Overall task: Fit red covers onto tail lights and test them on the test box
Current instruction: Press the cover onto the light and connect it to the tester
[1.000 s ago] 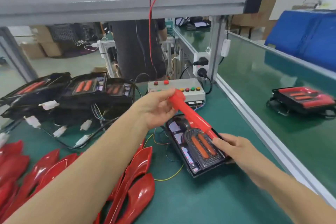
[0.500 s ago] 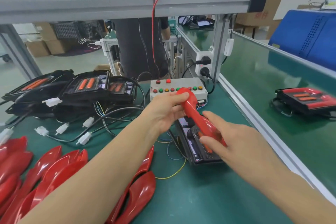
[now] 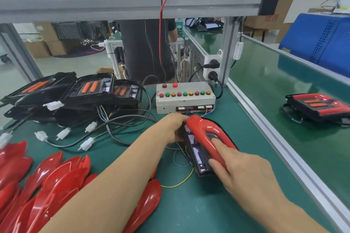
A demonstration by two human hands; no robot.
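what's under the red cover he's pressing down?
Under the red cover lies a black tail light on the mat, its left edge and wires showing. The right hand presses on top; the left hand holds the far end. The lamp's middle is covered.

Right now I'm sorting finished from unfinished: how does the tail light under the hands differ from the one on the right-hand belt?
The black tail light under the hands has its glossy red cover still raised along one side, and both hands touch it. The black tail light on the right-hand belt has its cover lying flat and nobody touches it. Both have black housings.
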